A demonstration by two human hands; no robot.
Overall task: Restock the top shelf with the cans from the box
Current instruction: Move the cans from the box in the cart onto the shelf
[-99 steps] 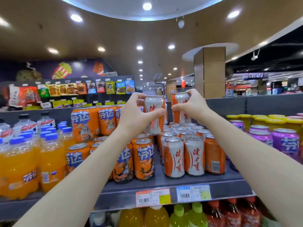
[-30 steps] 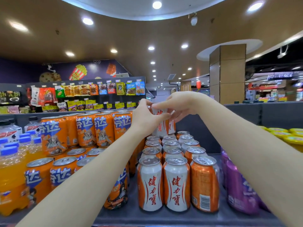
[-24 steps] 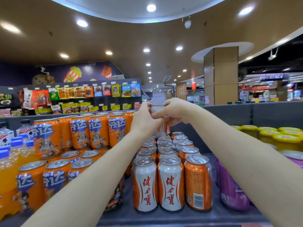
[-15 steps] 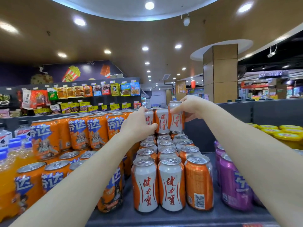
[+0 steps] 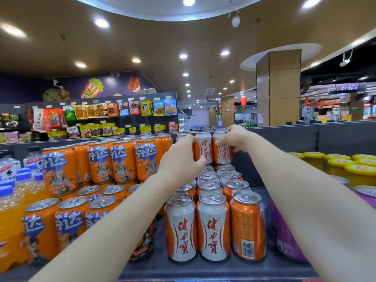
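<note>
Shelf [image 5: 203, 269] stack: left hand [image 5: 180, 157] grips the left top can [image 5: 184, 136], right hand [image 5: 236, 138] grips the right top can [image 5: 222, 157].

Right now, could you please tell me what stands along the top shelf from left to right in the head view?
Blue-capped orange drink bottles → orange cans with blue lettering → white-and-orange cans → purple cans → yellow-lidded containers.

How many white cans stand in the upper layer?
3: left can in the left hand, right can in the right hand, middle can between them. Others may hide behind.
</note>
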